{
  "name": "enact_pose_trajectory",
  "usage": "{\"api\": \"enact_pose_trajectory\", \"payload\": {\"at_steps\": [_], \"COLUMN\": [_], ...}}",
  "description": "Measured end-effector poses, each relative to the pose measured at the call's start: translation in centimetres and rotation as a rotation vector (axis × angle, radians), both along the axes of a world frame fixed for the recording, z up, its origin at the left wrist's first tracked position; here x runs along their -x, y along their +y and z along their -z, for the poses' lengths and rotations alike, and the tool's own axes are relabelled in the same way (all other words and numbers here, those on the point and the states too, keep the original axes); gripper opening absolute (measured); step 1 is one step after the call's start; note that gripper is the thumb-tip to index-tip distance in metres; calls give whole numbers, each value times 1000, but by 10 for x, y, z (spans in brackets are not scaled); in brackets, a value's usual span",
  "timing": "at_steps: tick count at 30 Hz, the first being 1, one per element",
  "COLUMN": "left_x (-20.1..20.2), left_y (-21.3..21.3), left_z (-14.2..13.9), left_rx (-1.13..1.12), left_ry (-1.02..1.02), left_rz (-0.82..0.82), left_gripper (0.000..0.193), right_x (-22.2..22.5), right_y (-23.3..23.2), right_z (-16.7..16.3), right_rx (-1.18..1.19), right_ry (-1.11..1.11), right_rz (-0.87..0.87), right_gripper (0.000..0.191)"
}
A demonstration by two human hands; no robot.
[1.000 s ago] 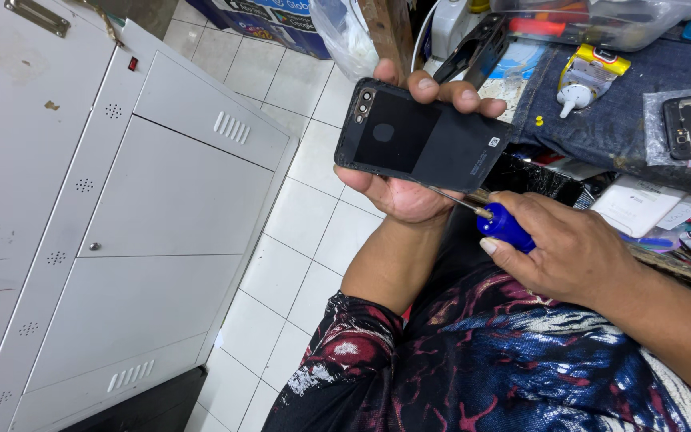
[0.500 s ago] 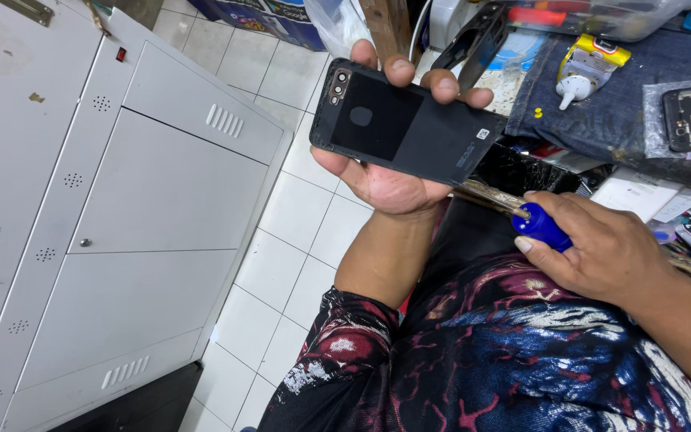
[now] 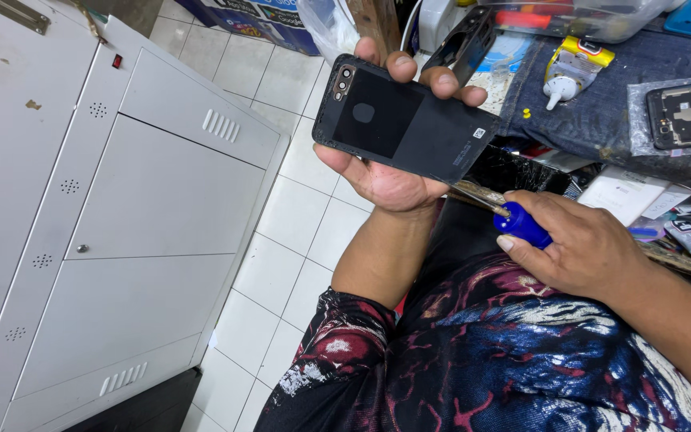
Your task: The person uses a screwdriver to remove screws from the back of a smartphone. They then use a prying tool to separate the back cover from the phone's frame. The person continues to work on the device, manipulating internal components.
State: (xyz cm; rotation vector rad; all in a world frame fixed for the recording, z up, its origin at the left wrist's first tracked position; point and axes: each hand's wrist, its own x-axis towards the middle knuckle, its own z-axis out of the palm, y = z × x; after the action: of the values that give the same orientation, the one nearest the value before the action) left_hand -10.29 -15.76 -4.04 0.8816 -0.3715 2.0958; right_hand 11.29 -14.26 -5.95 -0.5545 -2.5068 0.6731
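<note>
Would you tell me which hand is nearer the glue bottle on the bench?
Left. The left hand, holding the phone, sits closer to the glue bottle; the right hand is lower, gripping the screwdriver.

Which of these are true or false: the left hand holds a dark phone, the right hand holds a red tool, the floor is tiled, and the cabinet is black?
1. The left hand holds a dark phone. True.
2. The right hand holds a red tool. False: the screwdriver has a blue handle.
3. The floor is tiled. True, in white tiles.
4. The cabinet is black. False: it is white or light grey.
5. The phone lies on the bench. False: it is held up in the hand.
</note>
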Motion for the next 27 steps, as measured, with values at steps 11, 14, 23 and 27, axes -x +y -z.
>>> {"api": "enact_pose_trajectory", "payload": {"at_steps": [11,14,23,27], "left_x": [4,6,-5,-10], "left_y": [0,1,5,6], "left_z": [-2,-1,-2,-3], "left_rx": [-22,-18,-15,-24], "left_ry": [16,10,33,22], "left_rz": [28,19,-4,-27], "left_gripper": [81,83,87,84], "right_x": [-5,-4,10,19], "right_y": [4,3,-1,-2], "right_z": [0,3,-14,-24], "right_rx": [20,24,-5,-43], "right_ry": [-40,-22,-26,-4], "right_rz": [43,17,12,0], "right_gripper": [52,51,53,53]}}
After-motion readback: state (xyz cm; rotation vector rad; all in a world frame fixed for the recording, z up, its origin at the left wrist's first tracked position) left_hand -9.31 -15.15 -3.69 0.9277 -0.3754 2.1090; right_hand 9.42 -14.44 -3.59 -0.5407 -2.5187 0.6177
